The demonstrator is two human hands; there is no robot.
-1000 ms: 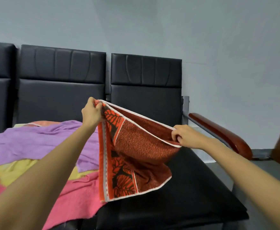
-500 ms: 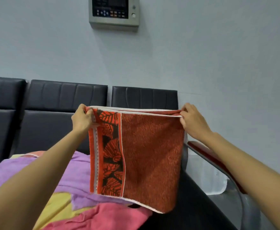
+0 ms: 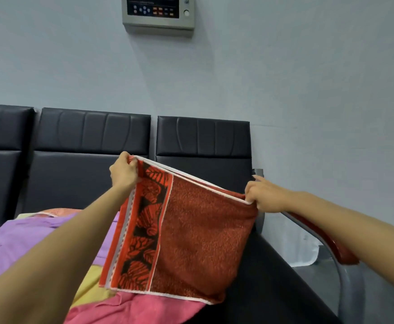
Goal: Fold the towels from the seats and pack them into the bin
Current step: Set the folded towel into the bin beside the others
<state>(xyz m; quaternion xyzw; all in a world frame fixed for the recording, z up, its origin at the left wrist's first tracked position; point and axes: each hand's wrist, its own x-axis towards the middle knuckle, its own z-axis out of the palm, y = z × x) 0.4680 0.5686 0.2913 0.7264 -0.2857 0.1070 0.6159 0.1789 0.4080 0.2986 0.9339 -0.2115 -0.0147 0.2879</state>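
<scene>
Two-handed, pinched one red towel [image 3: 198, 242] at two top corners in left hand [image 3: 123, 174] and right hand [image 3: 265, 196] fingers, before three seat backs [image 3: 93, 136].

Your left hand [image 3: 123, 171] and right hand [image 3: 262, 196] are pinching the top corners of a folded red leaf-patterned towel [image 3: 191, 237], hanging above black padded seats [image 3: 273, 288] and purple, yellow and pink towels [image 3: 16, 244].

Red towel [image 3: 203, 242] of rough terry cloth with smoother woven leaf border, purple towel [image 3: 16, 244] and pink towel [image 3: 130, 309] of soft matt cloth, seats [image 3: 93, 146] in smooth black leatherette, armrest [image 3: 331, 244] of glossy varnished wood, wall panel [image 3: 158, 17] cased in brushed metal
</scene>
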